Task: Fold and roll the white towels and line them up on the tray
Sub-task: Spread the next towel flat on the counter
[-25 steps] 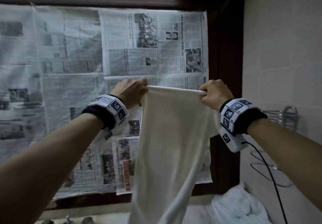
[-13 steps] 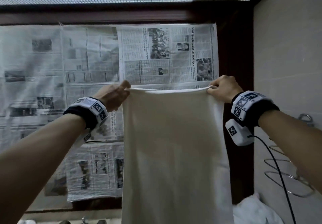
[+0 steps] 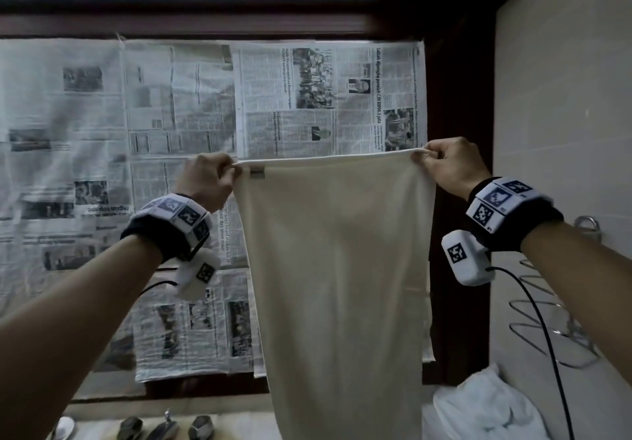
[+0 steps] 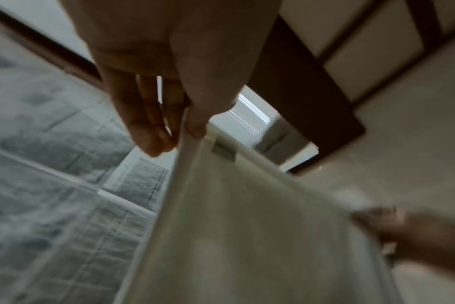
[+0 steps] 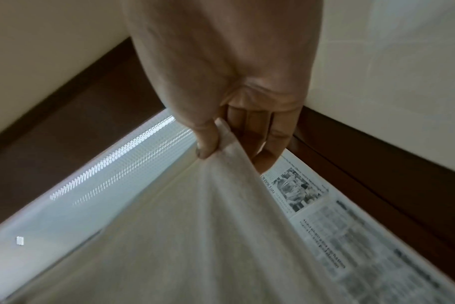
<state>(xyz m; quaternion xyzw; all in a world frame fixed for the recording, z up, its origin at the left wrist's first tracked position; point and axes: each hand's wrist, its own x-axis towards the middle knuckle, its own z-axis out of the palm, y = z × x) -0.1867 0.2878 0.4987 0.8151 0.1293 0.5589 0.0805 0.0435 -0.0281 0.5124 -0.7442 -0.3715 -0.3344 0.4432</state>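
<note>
Far left, newspaper (image 3: 178, 104) covers the window behind your arms, sheet beside sheet, up to a dark wooden frame (image 3: 239, 24). Low at the near left edge, a few metal tap fittings (image 3: 164, 427) show, too cut off to tell more.

Your left hand (image 3: 208, 179) is raised in front of that newspaper and pinches the top left corner of the towel (image 3: 337, 261). In the left wrist view the thumb (image 4: 195, 123) presses the hem against the side of the fingers (image 4: 146, 131), which lie curled together behind the cloth. A small grey tag (image 3: 257, 173) sits on the towel just below the top hem, right beside that hand.

The towel hangs in the air between both hands, its top edge pulled nearly straight and level, the cloth falling flat and full width down past the bottom of the head view.

Your right hand (image 3: 451, 167) pinches the top right corner, at about the same height as the left. In the right wrist view the thumb (image 5: 207, 142) clamps the cloth from the front while the other fingers (image 5: 273, 142) curl behind it.

Further right a tiled wall (image 3: 564, 114) carries a wire rack (image 3: 554, 330). Below your right forearm, at the near right, a crumpled heap of white cloth (image 3: 485, 409) lies low in the picture.
</note>
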